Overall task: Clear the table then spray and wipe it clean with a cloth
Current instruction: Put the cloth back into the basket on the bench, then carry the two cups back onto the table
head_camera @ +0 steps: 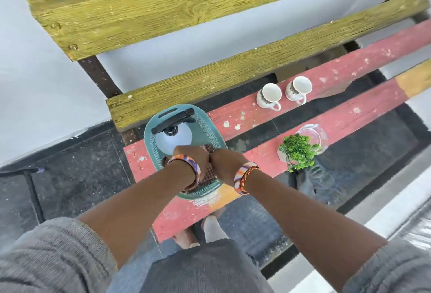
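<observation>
Grey knitted sleeves and two bare forearms with woven bracelets reach to 12 o'clock, where the left hand (191, 156) and right hand (225, 162) meet, fingers curled down onto the brown checked woven cloth (210, 176) in the near end of the teal perforated plastic basket (210, 129); whether they pinch it I cannot tell. Directly beyond the knuckles stands the pale rounded spray bottle (173, 137), its black trigger head angled toward 2 o'clock. Both hands sit equally near; on the flaking red plank counter (338, 115), two glossy white cups (283, 93) and a green plastic sprig (298, 152) by clear glass remain at 2 o'clock.
</observation>
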{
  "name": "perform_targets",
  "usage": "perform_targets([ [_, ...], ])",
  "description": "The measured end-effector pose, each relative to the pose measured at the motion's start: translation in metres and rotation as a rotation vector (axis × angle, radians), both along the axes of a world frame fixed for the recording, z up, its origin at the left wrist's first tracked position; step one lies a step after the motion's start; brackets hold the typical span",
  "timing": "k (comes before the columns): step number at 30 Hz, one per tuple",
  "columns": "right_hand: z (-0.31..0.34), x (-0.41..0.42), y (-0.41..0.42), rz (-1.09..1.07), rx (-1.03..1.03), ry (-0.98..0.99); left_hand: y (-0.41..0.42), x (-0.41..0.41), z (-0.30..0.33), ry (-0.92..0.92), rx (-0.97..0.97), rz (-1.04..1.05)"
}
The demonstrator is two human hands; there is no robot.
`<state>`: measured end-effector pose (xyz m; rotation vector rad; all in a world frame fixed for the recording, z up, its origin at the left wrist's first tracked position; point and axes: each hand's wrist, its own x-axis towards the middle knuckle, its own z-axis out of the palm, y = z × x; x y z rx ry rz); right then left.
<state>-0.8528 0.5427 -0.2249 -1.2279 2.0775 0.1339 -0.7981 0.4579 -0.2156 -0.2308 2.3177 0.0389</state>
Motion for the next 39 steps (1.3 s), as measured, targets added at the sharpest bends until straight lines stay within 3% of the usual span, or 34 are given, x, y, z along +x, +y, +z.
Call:
perform_targets([
  [5, 0.028, -0.018, 0.033, -0.173, -0.114, 0.075, 0.022, -0.029, 0.047, 0.066, 0.031, -0.091],
  [10, 0.052, -0.062, 0.063, -0.285, -0.184, 0.122, 0.036, -0.067, 0.080, 0.265, 0.094, -0.132],
  [13, 0.048, -0.105, 0.082, -0.383, -0.194, 0.125, 0.044, -0.101, 0.085, 0.267, 0.094, -0.138],
  [17, 0.031, -0.166, 0.101, -0.517, -0.179, 0.095, 0.043, -0.157, 0.065, 0.360, 0.270, 0.067],
  [20, 0.010, -0.215, 0.109, -0.614, -0.155, 0.064, 0.041, -0.202, 0.042, 0.298, 0.325, 0.250],
  [28, -0.053, -0.325, 0.096, -0.708, -0.101, 0.026, 0.047, -0.294, -0.049, 0.146, 0.279, 0.587],
  [32, -0.077, -0.341, 0.081, -0.644, -0.055, -0.047, 0.063, -0.303, -0.079, 0.109, 0.290, 0.708],
  [39, -0.080, -0.332, 0.074, -0.705, -0.102, -0.012, 0.052, -0.293, -0.072, 0.249, 0.292, 0.778],
])
